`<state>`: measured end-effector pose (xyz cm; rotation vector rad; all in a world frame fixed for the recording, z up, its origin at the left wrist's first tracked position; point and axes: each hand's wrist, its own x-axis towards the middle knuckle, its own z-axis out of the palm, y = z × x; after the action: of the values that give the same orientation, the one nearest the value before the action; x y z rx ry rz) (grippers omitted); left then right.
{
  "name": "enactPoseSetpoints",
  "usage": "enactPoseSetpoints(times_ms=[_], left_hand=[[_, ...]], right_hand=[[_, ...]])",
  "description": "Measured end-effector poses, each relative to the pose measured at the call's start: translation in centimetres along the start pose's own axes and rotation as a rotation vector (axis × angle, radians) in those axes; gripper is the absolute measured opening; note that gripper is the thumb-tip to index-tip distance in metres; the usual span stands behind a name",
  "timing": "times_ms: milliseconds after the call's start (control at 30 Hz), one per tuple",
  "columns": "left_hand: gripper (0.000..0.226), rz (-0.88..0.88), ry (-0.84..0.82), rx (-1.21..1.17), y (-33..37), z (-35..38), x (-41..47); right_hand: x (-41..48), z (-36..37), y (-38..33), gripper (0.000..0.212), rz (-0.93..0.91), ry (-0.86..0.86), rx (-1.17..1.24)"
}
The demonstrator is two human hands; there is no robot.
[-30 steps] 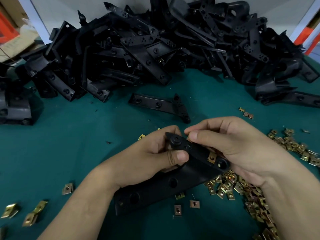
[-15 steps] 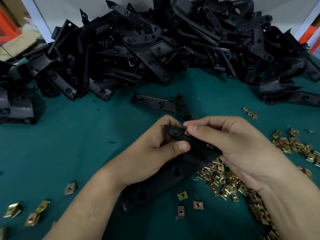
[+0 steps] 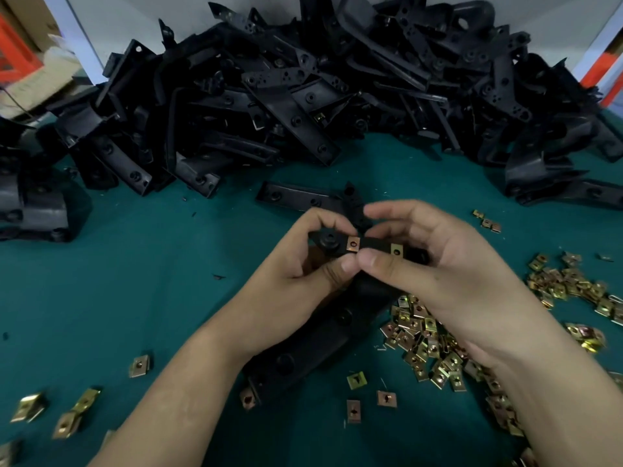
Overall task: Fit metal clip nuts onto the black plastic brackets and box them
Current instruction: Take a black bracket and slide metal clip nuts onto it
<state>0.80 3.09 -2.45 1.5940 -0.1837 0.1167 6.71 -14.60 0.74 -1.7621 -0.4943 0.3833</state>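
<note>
Both hands hold one long black plastic bracket [image 3: 323, 335] over the green table. My left hand [image 3: 303, 274] grips its upper end, thumb beneath and fingers curled over the top. My right hand [image 3: 435, 264] pinches the same end from the right, thumb tip beside a brass clip nut [image 3: 353, 244] seated on the bracket's arm. A second clip nut [image 3: 396, 250] sits further right on that arm. A third clip nut [image 3: 248, 399] shows at the bracket's lower end. Loose clip nuts [image 3: 424, 338] lie heaped under my right wrist.
A big pile of black brackets [image 3: 303, 89] fills the back of the green table [image 3: 151, 281]. One bracket [image 3: 303, 197] lies alone just beyond my hands. More clip nuts [image 3: 569, 284] are scattered at the right, a few [image 3: 30, 406] at the lower left. Stacked black parts [image 3: 30, 203] sit at far left.
My hands have lifted the bracket's upper end and turned it. The clip nuts on its arm now face the camera, and my right thumb sits beside the left one.
</note>
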Motion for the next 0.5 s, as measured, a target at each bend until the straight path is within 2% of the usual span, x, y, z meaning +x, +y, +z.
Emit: enactPoseSetpoints(times_ms=[200, 500], left_hand=[[0.018, 0.058, 0.122, -0.045, 0.3, -0.5, 0.0], [0.018, 0.158, 0.264, 0.038, 2.0, -0.2, -0.3]], right_hand=[[0.0, -0.6, -0.3, 0.037, -0.134, 0.110, -0.100], [0.4, 0.2, -2.3, 0.029, -0.270, 0.197, -0.078]])
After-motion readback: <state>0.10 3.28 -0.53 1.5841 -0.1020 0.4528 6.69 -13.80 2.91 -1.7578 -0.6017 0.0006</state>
